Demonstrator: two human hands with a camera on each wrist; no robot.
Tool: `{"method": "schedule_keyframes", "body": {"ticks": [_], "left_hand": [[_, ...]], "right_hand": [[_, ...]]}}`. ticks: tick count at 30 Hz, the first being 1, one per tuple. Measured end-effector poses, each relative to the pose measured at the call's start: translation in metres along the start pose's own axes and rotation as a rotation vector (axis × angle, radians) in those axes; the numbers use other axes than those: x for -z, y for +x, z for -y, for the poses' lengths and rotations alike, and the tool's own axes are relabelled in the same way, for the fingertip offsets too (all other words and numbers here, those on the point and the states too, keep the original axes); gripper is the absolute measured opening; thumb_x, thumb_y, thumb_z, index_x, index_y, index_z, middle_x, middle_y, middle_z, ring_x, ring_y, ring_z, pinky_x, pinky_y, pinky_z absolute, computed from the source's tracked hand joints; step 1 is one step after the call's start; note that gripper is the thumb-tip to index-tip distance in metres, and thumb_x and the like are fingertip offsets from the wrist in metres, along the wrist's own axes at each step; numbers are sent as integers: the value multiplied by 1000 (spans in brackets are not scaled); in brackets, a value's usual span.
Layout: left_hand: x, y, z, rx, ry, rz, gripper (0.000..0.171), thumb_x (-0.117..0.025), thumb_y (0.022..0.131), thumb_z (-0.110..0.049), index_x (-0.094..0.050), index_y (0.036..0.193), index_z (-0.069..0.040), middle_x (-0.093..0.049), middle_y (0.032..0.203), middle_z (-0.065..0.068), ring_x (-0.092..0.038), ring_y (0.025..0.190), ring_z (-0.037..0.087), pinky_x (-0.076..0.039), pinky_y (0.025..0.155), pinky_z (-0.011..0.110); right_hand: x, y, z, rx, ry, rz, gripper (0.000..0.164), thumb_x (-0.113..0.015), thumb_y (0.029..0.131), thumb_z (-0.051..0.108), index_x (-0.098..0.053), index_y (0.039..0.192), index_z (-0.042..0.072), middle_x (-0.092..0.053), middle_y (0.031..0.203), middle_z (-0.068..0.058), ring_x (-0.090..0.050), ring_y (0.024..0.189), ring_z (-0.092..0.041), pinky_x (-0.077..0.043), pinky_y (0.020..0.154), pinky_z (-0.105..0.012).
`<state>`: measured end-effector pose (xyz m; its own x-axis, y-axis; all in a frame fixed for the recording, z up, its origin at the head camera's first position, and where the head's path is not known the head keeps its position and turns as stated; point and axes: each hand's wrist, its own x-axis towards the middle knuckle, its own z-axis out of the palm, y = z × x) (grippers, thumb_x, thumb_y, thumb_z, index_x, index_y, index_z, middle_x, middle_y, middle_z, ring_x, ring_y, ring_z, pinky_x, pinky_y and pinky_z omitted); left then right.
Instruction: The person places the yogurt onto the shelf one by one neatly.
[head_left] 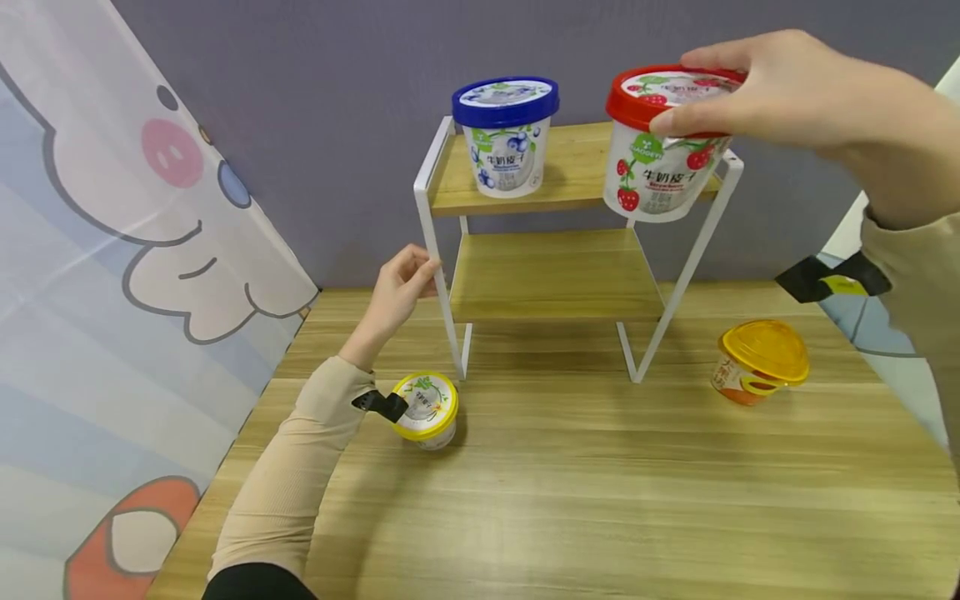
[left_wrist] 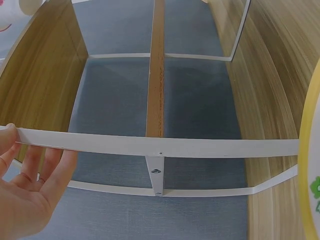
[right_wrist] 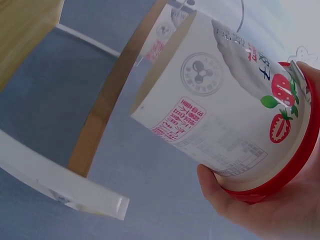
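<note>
My right hand (head_left: pixel 795 100) grips a strawberry ice cream tub (head_left: pixel 663 167) by its red lid. The tub overlaps the right end of the rack's top shelf in the head view; in the right wrist view its base shows close to the shelf edge (right_wrist: pixel 107 97). My left hand (head_left: pixel 405 279) pinches the front left post of the white-framed two-tier rack (head_left: pixel 442 292), thumb on one side and fingers behind it in the left wrist view. A blueberry tub (head_left: pixel 508 154) with a blue lid stands upright on the top shelf, toward the left.
A yellow-lidded tub (head_left: pixel 427 408) stands on the wooden table (head_left: pixel 570 500) beside my left wrist. At the right is a cup (head_left: pixel 757 362) with an orange domed lid. A grey wall (head_left: pixel 300 100) rises behind the rack, and a cartoon-printed curtain (head_left: pixel 97 275) hangs at left.
</note>
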<state>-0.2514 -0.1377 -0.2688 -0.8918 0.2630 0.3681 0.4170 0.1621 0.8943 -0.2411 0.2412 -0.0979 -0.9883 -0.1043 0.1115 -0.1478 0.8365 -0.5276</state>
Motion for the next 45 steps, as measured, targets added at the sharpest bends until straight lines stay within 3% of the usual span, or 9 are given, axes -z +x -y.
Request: {"method": "schedule_keyframes", "body": {"ticks": [5, 12, 18, 22, 30, 36, 45], "left_hand": [[-2, -5, -12, 5, 2, -3, 16, -44, 92, -4, -46, 95, 12, -54, 79, 7, -58, 71, 13, -54, 75, 37], [3, 2, 11, 4, -20, -8, 17, -46, 92, -6, -47, 96, 10, -54, 79, 4, -57, 70, 12, -55, 74, 38], [3, 0, 13, -11, -16, -3, 17, -46, 92, -10, -48, 94, 7, -54, 78, 3, -57, 71, 12, -55, 74, 36], [2, 0, 13, -17, -11, 2, 19, -47, 92, -12, -48, 94, 7, -54, 78, 2, -58, 72, 13, -55, 75, 37], [1, 1, 13, -15, -9, -4, 18, -48, 92, -12, -49, 94, 6, -55, 79, 2, -58, 70, 10, -55, 72, 33], [0, 2, 13, -3, -7, 1, 20, -48, 92, -12, -48, 95, 8, -54, 79, 2, -57, 70, 10, -55, 72, 29], [1, 2, 14, 11, 1, 2, 18, -46, 92, -9, -49, 98, 8, -53, 80, 5, -56, 70, 10, -55, 73, 34]], "right_hand": [[4, 14, -4, -23, 37, 20, 83, -65, 74, 49, -17, 140, 34, -37, 124, -7, -27, 111, -27, -26, 93, -62], [5, 25, -1, -35, 52, 18, 86, -64, 75, 49, -14, 142, 28, -38, 123, -9, -26, 112, -29, -17, 98, -65], [2, 23, 11, -52, 76, 37, 88, -63, 77, 47, -12, 143, 20, -42, 105, 3, -29, 108, -27, -12, 103, -62], [0, 19, 17, -53, 76, 38, 88, -61, 78, 46, -11, 143, 14, -41, 102, 3, -32, 103, -26, -12, 104, -61], [-8, 20, 22, -63, 76, 33, 92, -60, 78, 48, -7, 142, 10, -34, 127, -17, -26, 116, -33, -10, 104, -61], [-9, 22, 24, -84, 93, 50, 92, -59, 78, 48, -6, 142, 10, -31, 130, -16, -24, 118, -33, -11, 104, -60], [-12, 23, 26, -62, 79, 52, 91, -58, 80, 47, -3, 142, 8, -28, 133, -21, -24, 120, -37, -14, 105, -59]]}}
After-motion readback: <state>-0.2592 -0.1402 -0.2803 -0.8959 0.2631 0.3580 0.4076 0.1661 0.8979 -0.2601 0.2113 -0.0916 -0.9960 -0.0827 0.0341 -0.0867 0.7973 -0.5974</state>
